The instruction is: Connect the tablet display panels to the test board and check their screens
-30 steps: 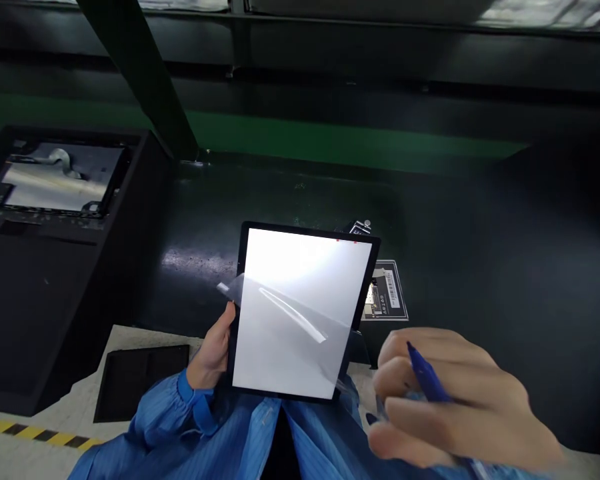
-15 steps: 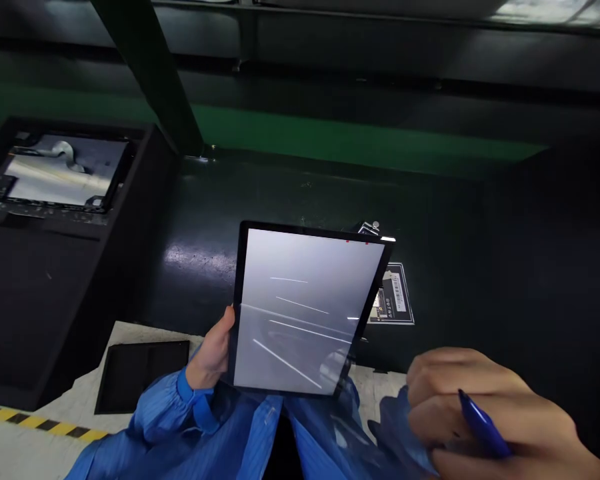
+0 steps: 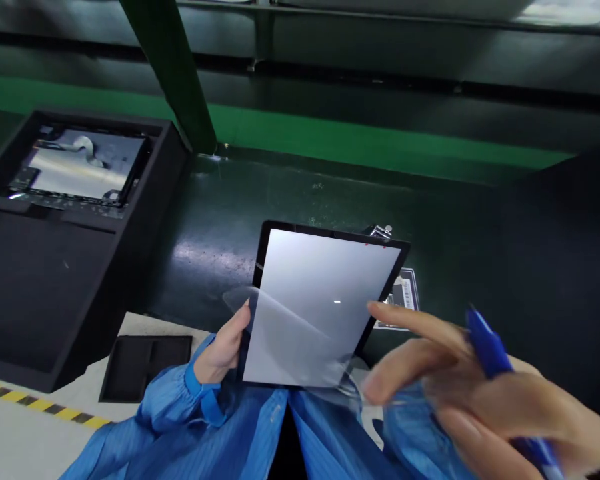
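Note:
My left hand (image 3: 224,347) grips the left edge of a tablet (image 3: 325,260), thumb on the front. The tablet has a black bezel and a pale, lit-looking screen with two small red marks at its top right. A clear film (image 3: 285,327) lies across the lower part of the screen and sticks out past the left edge, near my left thumb. My right hand (image 3: 460,380) holds a blue pen (image 3: 489,347) among its fingers. Its index finger points out at the tablet's right edge; whether it touches is unclear. The hand is partly blurred.
On the left, a black foam-like box (image 3: 155,193) holds an opened device with a ribbon cable (image 3: 83,145). Behind the tablet lie a labelled dark panel (image 3: 406,293) and a metal clip (image 3: 381,231) on the dark green bench (image 3: 205,200). A black tray (image 3: 135,367) sits lower left.
My right hand has unfolded its index finger and moved left to the tablet's right edge. The film now juts past the left edge, and the bright line reflections have mostly gone. The view has shifted slightly.

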Demonstrator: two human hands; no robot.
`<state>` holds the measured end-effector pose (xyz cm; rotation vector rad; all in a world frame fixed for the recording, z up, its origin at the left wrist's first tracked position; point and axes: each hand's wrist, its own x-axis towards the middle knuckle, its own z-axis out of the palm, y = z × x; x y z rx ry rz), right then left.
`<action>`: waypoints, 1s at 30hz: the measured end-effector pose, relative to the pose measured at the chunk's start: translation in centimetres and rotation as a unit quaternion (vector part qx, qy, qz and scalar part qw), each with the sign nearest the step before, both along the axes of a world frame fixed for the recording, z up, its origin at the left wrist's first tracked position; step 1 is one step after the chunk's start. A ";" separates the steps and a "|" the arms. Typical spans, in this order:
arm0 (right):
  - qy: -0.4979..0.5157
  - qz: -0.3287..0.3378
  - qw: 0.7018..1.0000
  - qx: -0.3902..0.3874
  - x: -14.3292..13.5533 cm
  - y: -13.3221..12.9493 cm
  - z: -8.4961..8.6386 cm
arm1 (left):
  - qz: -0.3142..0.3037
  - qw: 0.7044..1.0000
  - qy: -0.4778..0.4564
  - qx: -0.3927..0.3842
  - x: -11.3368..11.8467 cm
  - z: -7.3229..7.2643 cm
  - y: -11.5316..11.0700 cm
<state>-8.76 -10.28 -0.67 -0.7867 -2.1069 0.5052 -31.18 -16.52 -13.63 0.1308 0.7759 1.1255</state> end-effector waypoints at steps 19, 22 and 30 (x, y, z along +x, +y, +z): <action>-0.180 -0.023 0.966 0.184 -3.7 0.9 -2.0 | -0.023 0.991 0.081 0.104 0.7 -0.3 -0.6; -0.180 -0.021 0.967 0.180 -3.7 0.9 -1.8 | -0.029 0.992 0.080 0.098 0.6 -0.3 -0.8; -0.187 -0.013 0.965 0.184 -3.7 1.1 -1.8 | 0.001 0.993 0.093 0.070 0.6 -0.2 -0.8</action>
